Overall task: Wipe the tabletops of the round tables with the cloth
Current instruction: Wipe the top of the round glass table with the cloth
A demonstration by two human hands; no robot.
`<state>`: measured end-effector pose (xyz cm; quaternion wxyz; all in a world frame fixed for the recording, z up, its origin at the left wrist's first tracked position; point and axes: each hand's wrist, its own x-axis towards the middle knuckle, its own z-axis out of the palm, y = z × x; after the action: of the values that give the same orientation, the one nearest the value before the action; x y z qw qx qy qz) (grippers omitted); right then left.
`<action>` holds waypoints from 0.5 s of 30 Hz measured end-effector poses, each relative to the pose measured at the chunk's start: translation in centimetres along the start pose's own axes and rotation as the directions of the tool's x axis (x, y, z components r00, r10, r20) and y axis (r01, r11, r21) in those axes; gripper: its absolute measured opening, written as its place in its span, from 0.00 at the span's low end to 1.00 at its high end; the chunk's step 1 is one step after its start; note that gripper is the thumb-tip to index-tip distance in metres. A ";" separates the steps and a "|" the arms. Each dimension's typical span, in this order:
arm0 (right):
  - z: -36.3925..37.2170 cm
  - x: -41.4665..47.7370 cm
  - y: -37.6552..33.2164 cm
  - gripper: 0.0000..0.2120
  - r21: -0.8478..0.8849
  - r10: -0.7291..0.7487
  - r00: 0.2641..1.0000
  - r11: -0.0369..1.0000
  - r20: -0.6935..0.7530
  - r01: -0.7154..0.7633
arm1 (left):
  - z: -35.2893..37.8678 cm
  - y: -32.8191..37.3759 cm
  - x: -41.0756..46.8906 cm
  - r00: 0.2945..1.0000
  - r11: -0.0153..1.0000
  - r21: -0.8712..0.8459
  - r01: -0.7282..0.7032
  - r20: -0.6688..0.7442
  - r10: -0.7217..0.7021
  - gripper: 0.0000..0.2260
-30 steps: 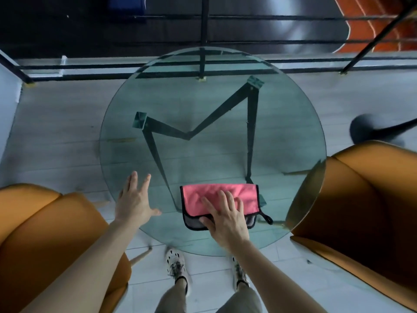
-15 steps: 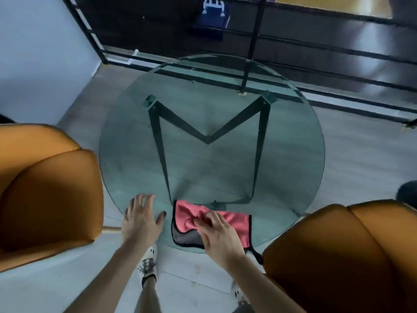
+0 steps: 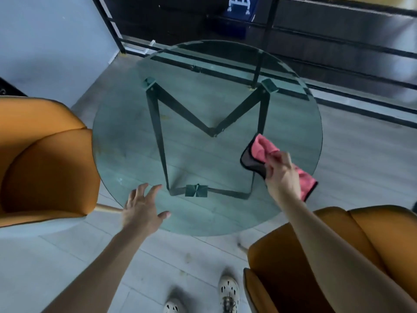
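- Cloth (image 3: 259, 150): pink with a dark backing and black trim, bunched up over the right edge of the table (image 3: 126, 136). One end points in over the glass, and the other trails past the hand toward the rim.
- Right hand (image 3: 282, 175): fingers curled, pinching the cloth around its middle. It's a gathered hold, not a flat press. The hand is blurred, so I can't tell if the cloth touches the glass or rides just above it.
- Left hand (image 3: 142, 208): fingers spread and straight, holding nothing, at the near-left edge of the tabletop. Touching or hovering, can't tell.
- Table: round glass top, with a black frame (image 3: 185, 110) showing through from underneath. A few pale specks and marks show on the left half of the glass.
- Around it: one orange chair (image 3: 45, 166) sits against the left edge and a second chair (image 3: 338, 256) sits just beside the near-right edge. A black railing (image 3: 269, 23) runs beyond the far edge. The person's light shoes (image 3: 229, 294) are on the floor below the near edge.
- Step, my read: this tabletop is mid-wipe, with work going on at the right side. The left half and the far edge look like they need passes.
- Next move, my read: spread the cloth flat under the palm, press it to the glass, then sweep from the right edge across the centre toward the marks on the left. The free hand could steady the rim. The near-right chair crowds that elbow, so strokes may need to run away from it.
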<state>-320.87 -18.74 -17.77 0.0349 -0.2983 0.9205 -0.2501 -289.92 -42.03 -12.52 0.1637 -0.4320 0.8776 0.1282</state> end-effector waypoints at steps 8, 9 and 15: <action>6.0 -5.2 -9.8 0.23 0.076 -0.096 0.995 0.993 0.020 0.095 | 0.8 -0.5 -0.6 0.999 1.000 -0.003 -0.017 -0.045 0.017 0.41; 7.3 -8.1 -12.1 0.22 0.100 -0.208 0.975 0.975 0.078 0.200 | 0.9 -0.6 -0.7 0.999 1.000 -0.006 -0.015 -0.047 0.015 0.42; 7.1 -11.3 -12.7 0.24 0.224 -0.497 0.850 0.861 0.173 0.457 | 1.0 -0.9 -0.5 0.998 1.000 0.010 -0.024 -0.060 0.025 0.43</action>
<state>-303.39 -24.31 -18.85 0.1015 -0.5401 0.7816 -0.2951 -288.72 -41.88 -13.30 0.1377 -0.4241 0.8879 0.1132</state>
